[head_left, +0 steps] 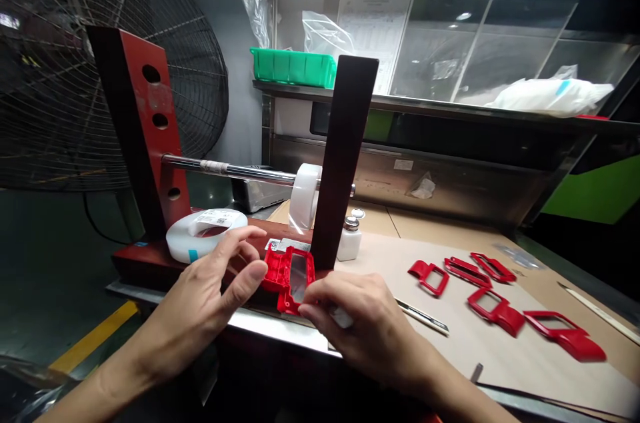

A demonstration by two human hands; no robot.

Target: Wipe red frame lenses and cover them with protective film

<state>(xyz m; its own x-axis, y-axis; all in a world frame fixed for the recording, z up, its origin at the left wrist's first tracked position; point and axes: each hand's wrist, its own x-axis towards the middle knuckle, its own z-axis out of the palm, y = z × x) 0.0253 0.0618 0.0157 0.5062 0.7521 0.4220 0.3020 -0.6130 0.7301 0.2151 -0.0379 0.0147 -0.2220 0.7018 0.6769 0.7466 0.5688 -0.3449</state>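
Red plastic frame (279, 270), edge pinched by right hand (363, 323).

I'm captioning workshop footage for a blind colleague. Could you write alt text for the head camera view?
Two bare hands work at a red plastic frame with a clear panel: the right hand holds its lower edge, and the left hand is close beside it. More red frames lie on a cardboard sheet to the right.

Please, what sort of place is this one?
Probably a small factory workstation: matching red plastic frames lie spread on a cardboard-covered bench, and a roll of clear film sits on a metal rod in a red stand.
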